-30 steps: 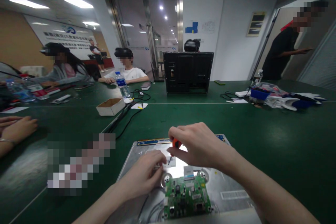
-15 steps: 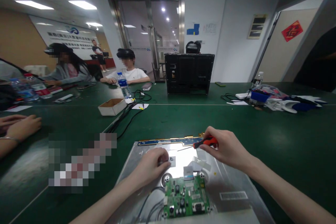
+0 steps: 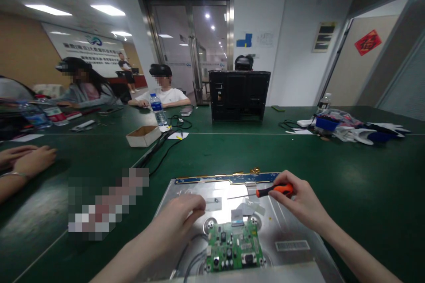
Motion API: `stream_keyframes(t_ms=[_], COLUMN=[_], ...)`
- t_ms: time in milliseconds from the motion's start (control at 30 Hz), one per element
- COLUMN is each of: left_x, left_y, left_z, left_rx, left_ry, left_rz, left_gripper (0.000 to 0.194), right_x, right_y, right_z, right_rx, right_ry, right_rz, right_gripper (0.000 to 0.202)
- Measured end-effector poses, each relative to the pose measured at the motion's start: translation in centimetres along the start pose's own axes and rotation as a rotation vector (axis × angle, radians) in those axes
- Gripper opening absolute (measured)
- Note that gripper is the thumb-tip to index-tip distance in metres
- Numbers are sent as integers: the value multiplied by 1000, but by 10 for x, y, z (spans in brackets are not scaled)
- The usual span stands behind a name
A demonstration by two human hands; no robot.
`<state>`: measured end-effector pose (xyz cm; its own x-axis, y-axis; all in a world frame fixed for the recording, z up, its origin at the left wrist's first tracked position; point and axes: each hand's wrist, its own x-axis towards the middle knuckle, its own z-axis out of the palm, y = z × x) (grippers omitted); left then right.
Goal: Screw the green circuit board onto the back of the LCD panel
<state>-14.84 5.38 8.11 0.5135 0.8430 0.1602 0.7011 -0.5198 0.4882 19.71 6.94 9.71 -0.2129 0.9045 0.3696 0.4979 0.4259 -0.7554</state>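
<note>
My right hand [image 3: 303,199] grips a screwdriver [image 3: 278,190] by its orange and black handle; the thin shaft points left above a metal display panel [image 3: 288,227]. Over the panel's left half is my left hand [image 3: 184,214], thumb and fingertips drawn together beside a small pale label [image 3: 214,204]. Whatever those fingertips hold, if anything, is too small to make out. A green circuit board [image 3: 235,247] lies on the near part of the panel, with a flat ribbon cable [image 3: 237,216] at its far edge. A narrow blue circuit strip [image 3: 212,179] runs along the panel's far edge.
Black cables [image 3: 159,148] and an open cardboard box [image 3: 143,137] lie beyond the panel to the left, near a water bottle [image 3: 158,109]. A black monitor housing [image 3: 239,96] stands across the green table. Another person's hands [image 3: 31,161] rest at far left.
My right hand has moved right and slightly nearer with the screwdriver, whose shaft now lies more level. My left hand has shifted a little left, uncovering more of the label.
</note>
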Motion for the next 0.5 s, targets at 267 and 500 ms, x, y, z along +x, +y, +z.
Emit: stream_keyframes(t_ms=[267,500], left_x=[-47,-68], left_y=[35,53], left_z=[27,48], left_rx=[-136,-158], left_ry=[0,199], left_rz=[42,35], left_gripper=[17,23], right_x=[-8,-9], right_y=[-23,-49], right_z=[9,29], right_rx=[93,8], right_ry=[-81,-99], right_rz=[14,-119], right_gripper=[23,16])
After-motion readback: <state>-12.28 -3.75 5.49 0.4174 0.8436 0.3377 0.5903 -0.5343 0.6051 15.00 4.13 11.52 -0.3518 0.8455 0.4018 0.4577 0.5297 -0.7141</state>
